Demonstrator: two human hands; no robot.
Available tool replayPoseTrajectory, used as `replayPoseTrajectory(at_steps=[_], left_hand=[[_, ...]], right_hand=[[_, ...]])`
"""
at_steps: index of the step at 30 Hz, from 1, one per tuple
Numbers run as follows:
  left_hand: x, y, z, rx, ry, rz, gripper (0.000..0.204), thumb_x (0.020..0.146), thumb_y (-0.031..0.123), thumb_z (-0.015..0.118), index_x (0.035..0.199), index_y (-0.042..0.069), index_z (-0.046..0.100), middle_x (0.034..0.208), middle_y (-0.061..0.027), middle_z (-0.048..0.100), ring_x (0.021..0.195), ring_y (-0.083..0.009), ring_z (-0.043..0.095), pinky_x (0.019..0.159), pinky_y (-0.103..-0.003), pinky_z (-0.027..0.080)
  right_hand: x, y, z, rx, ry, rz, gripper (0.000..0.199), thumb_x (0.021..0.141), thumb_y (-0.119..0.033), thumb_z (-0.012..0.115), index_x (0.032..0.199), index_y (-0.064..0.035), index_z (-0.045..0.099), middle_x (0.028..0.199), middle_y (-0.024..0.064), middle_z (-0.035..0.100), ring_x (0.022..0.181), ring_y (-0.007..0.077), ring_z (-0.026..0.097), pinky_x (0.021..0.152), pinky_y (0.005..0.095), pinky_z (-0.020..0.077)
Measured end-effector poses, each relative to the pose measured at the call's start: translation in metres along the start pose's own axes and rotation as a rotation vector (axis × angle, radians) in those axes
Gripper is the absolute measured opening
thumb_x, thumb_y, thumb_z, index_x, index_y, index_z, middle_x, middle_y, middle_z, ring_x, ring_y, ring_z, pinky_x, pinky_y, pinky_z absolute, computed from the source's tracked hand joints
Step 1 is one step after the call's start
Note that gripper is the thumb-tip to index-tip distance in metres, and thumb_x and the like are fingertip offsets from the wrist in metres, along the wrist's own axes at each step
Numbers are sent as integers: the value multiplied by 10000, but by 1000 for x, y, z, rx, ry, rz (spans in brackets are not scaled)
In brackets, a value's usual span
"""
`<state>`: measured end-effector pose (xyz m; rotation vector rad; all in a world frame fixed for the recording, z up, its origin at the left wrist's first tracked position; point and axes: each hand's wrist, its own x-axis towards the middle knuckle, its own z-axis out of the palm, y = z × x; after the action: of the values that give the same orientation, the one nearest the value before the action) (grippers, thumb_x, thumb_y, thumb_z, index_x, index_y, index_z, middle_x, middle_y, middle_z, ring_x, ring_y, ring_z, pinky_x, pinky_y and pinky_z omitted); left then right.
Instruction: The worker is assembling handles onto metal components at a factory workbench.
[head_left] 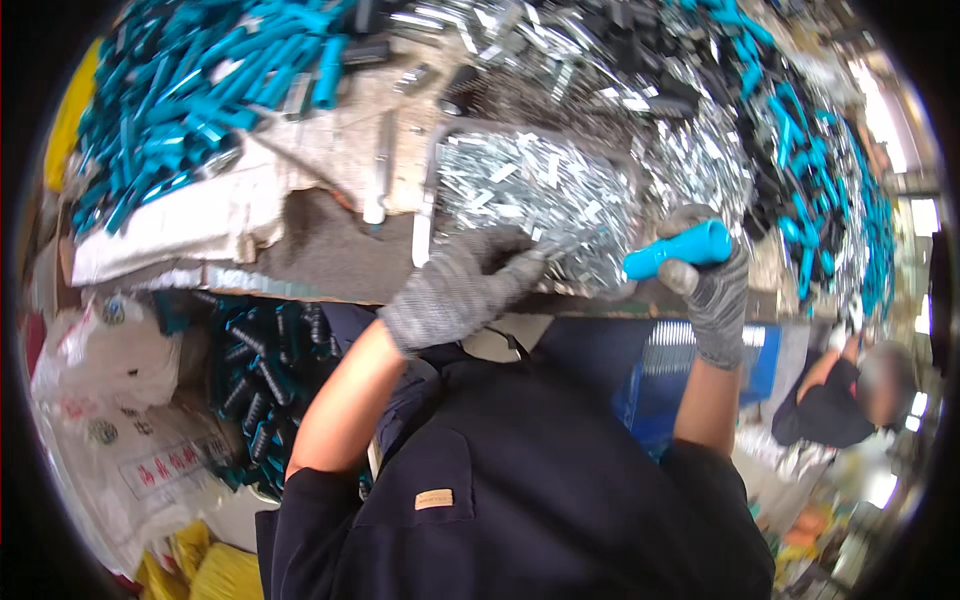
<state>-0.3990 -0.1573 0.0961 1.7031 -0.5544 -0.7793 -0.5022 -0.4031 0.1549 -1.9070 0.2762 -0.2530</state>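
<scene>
In my gloved right hand [715,295] is a bright blue plastic tube [680,250], waisted in the middle, with a round open end toward the right. The thumb and fingers close round it over the right front corner of a tray. That tray [423,215] is full of small shiny metal pieces [530,195]. At the tray's near edge my gloved left hand [455,290] has its thumb and finger tips drawn together over the metal pieces. Whatever lies between those tips is too small to make out.
Heaps of blue tubes [190,90] and black parts [640,85] cover the bench. A thin white-tipped tool [381,165] lies left of the tray. Below stand a blue crate [650,375], a pile of black-and-blue handles [265,385] and white sacks [105,360]. Another person [835,395] is at the right.
</scene>
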Motion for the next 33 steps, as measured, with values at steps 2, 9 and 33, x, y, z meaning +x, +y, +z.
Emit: replayPoseTrajectory(at_steps=[2, 9, 33], left_hand=[[-1, 44, -5, -74, -189, -328, 383, 889, 256, 648, 1128, -40, 604, 871, -106, 656, 827, -157, 603, 752, -318, 499], [-10, 40, 25, 127, -89, 29, 244, 865, 186, 628, 948, -42, 641, 728, -114, 636, 706, -121, 580, 647, -318, 479], [-8, 23, 32, -106, -114, -251, 307, 988, 224, 452, 1088, -11, 623, 817, -110, 651, 759, -140, 618, 709, -289, 510]], right_hand=[[-21, 39, -26, -15, 153, 78, 385, 721, -288, 782, 934, -9, 622, 728, 45, 620, 571, 108, 556, 529, 259, 464], [-42, 71, -13, 556, 472, 371, 352, 858, -323, 696, 1042, -62, 548, 782, 37, 597, 556, 93, 572, 466, 201, 468], [-44, 64, 18, 746, -89, 492, 517, 907, -513, 536, 1056, -18, 530, 625, 110, 610, 388, 184, 565, 295, 251, 424]])
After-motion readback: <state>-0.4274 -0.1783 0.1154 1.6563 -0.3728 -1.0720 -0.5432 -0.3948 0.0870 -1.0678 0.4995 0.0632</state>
